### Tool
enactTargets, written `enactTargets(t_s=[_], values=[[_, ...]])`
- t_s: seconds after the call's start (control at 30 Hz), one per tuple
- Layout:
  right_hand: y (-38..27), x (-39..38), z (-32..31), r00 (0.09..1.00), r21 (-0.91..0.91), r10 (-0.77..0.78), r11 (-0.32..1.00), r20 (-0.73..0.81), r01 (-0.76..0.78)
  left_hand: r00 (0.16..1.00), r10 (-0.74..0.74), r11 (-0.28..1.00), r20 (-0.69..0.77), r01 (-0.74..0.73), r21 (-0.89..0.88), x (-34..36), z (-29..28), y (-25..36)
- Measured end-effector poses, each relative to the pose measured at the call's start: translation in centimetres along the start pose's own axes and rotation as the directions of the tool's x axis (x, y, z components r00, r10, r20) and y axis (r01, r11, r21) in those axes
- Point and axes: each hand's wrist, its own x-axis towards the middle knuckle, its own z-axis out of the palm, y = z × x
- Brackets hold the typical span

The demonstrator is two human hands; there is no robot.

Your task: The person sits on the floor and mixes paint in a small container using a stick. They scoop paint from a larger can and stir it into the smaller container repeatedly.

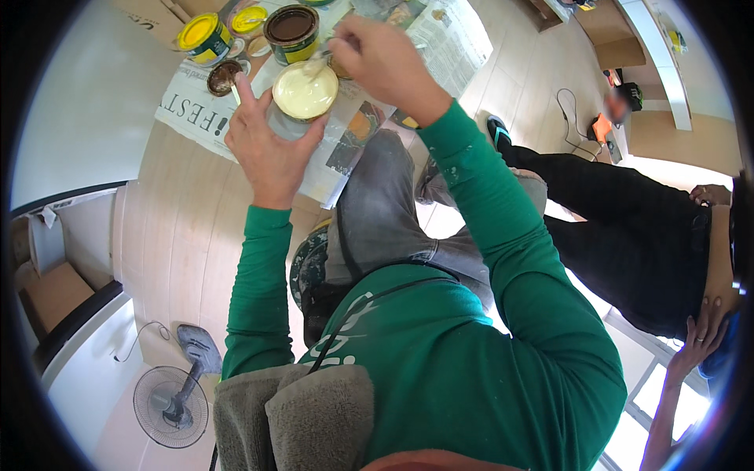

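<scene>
- While my left hand point(271, 153) clamps the cream paint tin point(305, 93) from below, it stays level.
- My right hand point(385, 59), above the tin, pinches a stirring stick point(318, 63); slow strokes best.

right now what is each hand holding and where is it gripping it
The left hand wraps the side wall of the open round tin of cream-coloured paint, just under its rim. The right hand pinches the upper end of a thin stirring stick dipped in the paint.
</scene>
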Motion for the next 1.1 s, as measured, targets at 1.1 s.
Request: enactTargets(t_s=[1.1], values=[[-0.1, -0.9, 0.3, 0.992, 0.088, -0.052, 0.995, 0.113, 0.042, 1.0, 0.002, 1.0, -0.003, -0.002, 0.016, -0.2, -0.2, 0.1]])
